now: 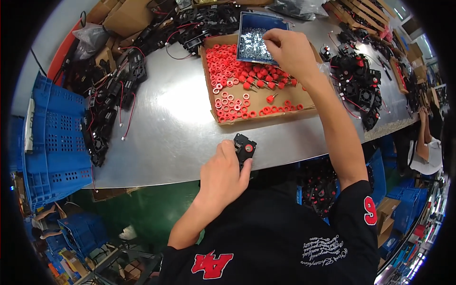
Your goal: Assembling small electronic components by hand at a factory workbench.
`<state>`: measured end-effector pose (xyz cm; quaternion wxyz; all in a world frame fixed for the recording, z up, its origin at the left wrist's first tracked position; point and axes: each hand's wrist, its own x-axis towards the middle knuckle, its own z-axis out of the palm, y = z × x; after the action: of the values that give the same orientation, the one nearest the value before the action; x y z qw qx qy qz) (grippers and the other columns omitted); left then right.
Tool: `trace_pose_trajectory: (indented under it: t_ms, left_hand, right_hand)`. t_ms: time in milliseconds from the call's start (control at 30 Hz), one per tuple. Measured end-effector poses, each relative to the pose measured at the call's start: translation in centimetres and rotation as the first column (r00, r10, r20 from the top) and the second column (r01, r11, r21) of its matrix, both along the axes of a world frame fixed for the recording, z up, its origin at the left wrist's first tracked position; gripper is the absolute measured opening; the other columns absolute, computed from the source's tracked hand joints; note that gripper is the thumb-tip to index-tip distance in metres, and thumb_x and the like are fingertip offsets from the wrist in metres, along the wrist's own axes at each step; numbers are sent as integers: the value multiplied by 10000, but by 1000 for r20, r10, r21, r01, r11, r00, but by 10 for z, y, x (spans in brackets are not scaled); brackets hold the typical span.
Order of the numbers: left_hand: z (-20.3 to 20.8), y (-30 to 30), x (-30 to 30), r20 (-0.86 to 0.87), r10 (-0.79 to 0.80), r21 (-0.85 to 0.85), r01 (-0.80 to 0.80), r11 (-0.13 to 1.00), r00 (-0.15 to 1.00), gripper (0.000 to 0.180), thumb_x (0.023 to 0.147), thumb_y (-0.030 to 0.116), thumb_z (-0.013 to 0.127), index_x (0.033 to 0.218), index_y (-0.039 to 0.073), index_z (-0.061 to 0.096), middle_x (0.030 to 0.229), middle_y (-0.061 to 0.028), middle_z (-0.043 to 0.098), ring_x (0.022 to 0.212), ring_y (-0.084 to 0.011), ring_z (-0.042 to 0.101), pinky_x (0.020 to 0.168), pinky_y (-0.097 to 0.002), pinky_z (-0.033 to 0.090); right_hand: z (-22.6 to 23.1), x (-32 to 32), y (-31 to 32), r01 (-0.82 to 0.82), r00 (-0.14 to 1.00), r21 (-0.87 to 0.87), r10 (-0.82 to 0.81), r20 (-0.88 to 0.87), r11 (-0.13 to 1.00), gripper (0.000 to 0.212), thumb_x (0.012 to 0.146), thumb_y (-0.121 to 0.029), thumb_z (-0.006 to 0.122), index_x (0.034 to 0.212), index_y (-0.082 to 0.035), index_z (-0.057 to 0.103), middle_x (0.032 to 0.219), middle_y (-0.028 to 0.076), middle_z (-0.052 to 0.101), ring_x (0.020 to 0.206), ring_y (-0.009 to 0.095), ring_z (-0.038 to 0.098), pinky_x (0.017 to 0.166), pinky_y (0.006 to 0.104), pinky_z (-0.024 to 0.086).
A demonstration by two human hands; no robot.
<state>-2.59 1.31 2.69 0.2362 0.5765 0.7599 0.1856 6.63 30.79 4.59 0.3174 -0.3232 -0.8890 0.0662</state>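
The left hand point(222, 172) pinches a black unit point(245, 146) with a red ring on its face, thumb on the right and fingers on the left; the unit is tilted just inside the near edge of the steel table point(159, 142), its lower part covered by the hand. The right hand point(292, 51) is over a blue bin point(260, 19) of small metal pieces point(251, 40), thumb and forefinger curled toward each other; whether anything sits between them I cannot tell. The bin overlaps the far side of a shallow cardboard tray point(263, 99), which holds red rings point(222, 59) and red knobs with pins point(261, 76). The right forearm crosses the tray's right side. A strip of steel separates the tray's near wall from the unit, and a wider stretch runs left to wired black fan parts point(116, 95) and a blue crate point(59, 128) at the table's left edge. On the right, more fan units point(361, 85) crowd the table near the forearm.
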Motion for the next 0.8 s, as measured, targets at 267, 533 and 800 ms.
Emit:
trace_pose_trajectory:
  t_ms: [267,533,800]
  left_hand:
    - [-5,-5,0,-8,10,32,-10,999,1000,426,904,274,648,1091,-39,428,958,-226,569,748,-402,649,603,-478,534]
    - [-3,-1,-1,34,16,58,-18,998,999,479,895,268,667,1152,-67,439,935,-257,614,765,-427,652,612,-482,526]
    - [-5,-2,1,17,22,57,-23,998,1000,476,892,250,667,1149,-76,434,941,-260,614,773,-434,650,610,-486,523]
  right_hand:
    - [19,26,-86,-278,955,-826,45,-294,491,219,855,-119,714,1023,22,712,888,46,713,747,99,644,671,239,517]
    - [-27,57,-167,-405,913,-727,289,-288,555,141,819,-24,729,960,-22,742,876,79,670,782,181,650,681,284,506]
    - [-33,55,-173,-428,903,-534,371,-218,729,166,817,-37,732,982,-42,741,890,82,661,787,219,658,686,314,527]
